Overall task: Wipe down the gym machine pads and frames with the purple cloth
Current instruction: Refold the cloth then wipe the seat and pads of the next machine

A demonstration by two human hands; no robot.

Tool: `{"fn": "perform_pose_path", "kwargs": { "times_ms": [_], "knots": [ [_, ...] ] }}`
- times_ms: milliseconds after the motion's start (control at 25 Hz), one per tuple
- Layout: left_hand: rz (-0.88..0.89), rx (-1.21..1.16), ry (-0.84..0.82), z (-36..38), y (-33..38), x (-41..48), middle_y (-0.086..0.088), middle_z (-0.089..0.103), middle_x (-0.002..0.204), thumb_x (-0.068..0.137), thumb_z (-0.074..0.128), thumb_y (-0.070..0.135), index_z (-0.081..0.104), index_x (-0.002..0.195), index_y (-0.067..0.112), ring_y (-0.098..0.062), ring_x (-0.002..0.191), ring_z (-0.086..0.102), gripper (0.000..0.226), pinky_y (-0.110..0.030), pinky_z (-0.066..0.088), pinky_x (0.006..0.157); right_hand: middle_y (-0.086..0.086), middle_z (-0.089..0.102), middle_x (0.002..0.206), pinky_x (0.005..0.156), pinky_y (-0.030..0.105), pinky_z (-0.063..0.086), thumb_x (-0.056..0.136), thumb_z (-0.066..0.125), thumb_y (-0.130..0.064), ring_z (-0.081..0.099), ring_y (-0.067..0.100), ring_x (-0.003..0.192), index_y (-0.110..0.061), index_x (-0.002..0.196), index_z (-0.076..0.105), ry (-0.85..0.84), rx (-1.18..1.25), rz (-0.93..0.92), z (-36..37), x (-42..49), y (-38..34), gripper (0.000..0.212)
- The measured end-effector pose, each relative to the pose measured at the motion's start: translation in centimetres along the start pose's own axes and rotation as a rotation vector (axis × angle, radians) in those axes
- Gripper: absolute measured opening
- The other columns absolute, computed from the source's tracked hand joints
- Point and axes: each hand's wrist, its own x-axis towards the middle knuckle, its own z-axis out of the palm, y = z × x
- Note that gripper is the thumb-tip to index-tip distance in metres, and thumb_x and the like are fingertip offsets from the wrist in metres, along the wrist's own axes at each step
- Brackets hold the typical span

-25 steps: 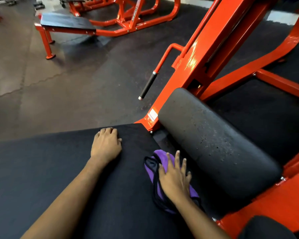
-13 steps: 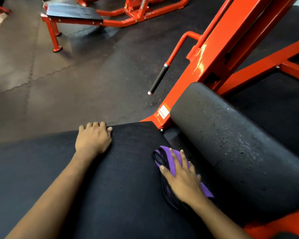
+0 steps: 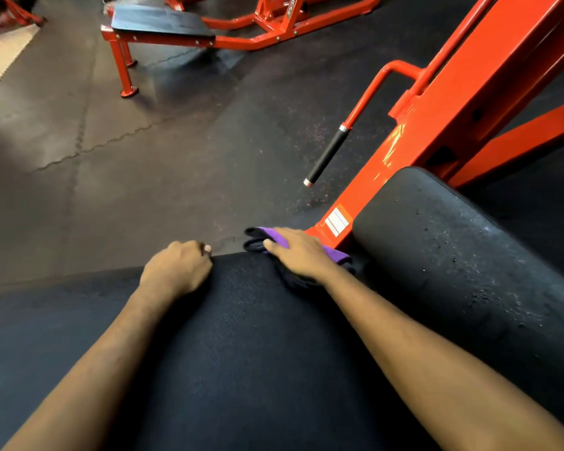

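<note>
The wiping of the large black pad point(image 3: 241, 353) is being carried out, and the stroke is being taken at the pad's far right corner. The purple cloth point(image 3: 336, 255) is being pressed there, bunched, under the right hand point(image 3: 298, 255); the fingers are being laid fairly flat across the fabric with the thumb out to the side, so nothing is being clasped, only pushed. The cloth is lying on that corner, just beside the foot of the orange frame point(image 3: 453, 102) and its white label point(image 3: 336, 221). The pad's far edge is being gripped by the left hand point(image 3: 176, 271), the fingers being curled over the rim, apparently as a brace. How much of the pad is wiped cannot be told. The roller pad point(image 3: 453, 265) to the right is showing pale specks and is being judged as not yet done. For the next move, the cloth is likely being called across onto the roller pad or the frame; a lift over the gap between the pads and firm, flat pressure are being required.
</note>
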Motion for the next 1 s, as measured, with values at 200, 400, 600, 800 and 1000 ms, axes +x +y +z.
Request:
{"fn": "perform_pose_path", "kwargs": {
  "times_ms": [200, 400, 600, 800, 1000],
  "knots": [
    [-0.055, 0.146, 0.009, -0.3, -0.2, -0.3, -0.022, 0.062, 0.125, 0.104, 0.029, 0.039, 0.064, 0.113, 0.013, -0.041, 0.112, 0.059, 0.044, -0.041, 0.045, 0.09, -0.016, 0.038, 0.158, 0.122, 0.034, 0.022, 0.097, 0.044, -0.057, 0.025, 0.004, 0.15, -0.029, 0.148, 0.046, 0.031, 0.098, -0.347, 1.0, -8.1, 0.4, 0.058],
    [-0.001, 0.159, 0.041, -0.1, 0.0, -0.8, -0.021, 0.063, 0.122, 0.106, 0.027, 0.037, 0.064, 0.111, 0.011, -0.039, 0.111, 0.059, 0.046, -0.039, 0.042, 0.083, -0.009, 0.035, 0.159, 0.123, 0.037, 0.024, 0.097, 0.061, -0.039, 0.031, 0.013, 0.149, -0.02, 0.151, 0.044, 0.14, 0.162, -0.04, 0.6, -8.3, 7.8, 0.059],
    [0.023, 0.143, 0.059, -0.1, 0.2, -1.2, -0.022, 0.064, 0.119, 0.105, 0.029, 0.034, 0.065, 0.111, 0.008, -0.04, 0.11, 0.06, 0.044, -0.039, 0.045, 0.085, -0.004, 0.06, 0.138, 0.101, 0.036, 0.043, 0.098, 0.054, -0.049, 0.053, 0.023, 0.13, -0.032, 0.137, 0.056, 0.196, 0.112, 0.193, 0.3, -2.3, 1.9, 0.043],
    [0.011, 0.137, 0.087, 0.0, 0.2, -1.2, -0.023, 0.064, 0.12, 0.105, 0.03, 0.033, 0.065, 0.114, 0.007, -0.041, 0.112, 0.06, 0.045, -0.04, 0.046, 0.087, -0.008, 0.052, 0.149, 0.118, 0.025, 0.026, 0.095, 0.06, -0.04, 0.04, 0.01, 0.141, -0.024, 0.141, 0.055, 0.128, 0.116, -0.38, 2.2, -7.9, -2.1, 0.049],
    [0.006, 0.151, 0.067, 0.2, 0.2, -1.3, -0.02, 0.064, 0.119, 0.106, 0.027, 0.033, 0.061, 0.116, 0.01, -0.039, 0.109, 0.06, 0.043, -0.039, 0.042, 0.08, 0.001, 0.059, 0.142, 0.108, 0.024, 0.037, 0.094, 0.067, -0.024, 0.053, 0.02, 0.132, -0.025, 0.144, 0.054, 0.157, 0.279, 0.187, -0.6, -4.6, 5.5, 0.051]
  ]
}}
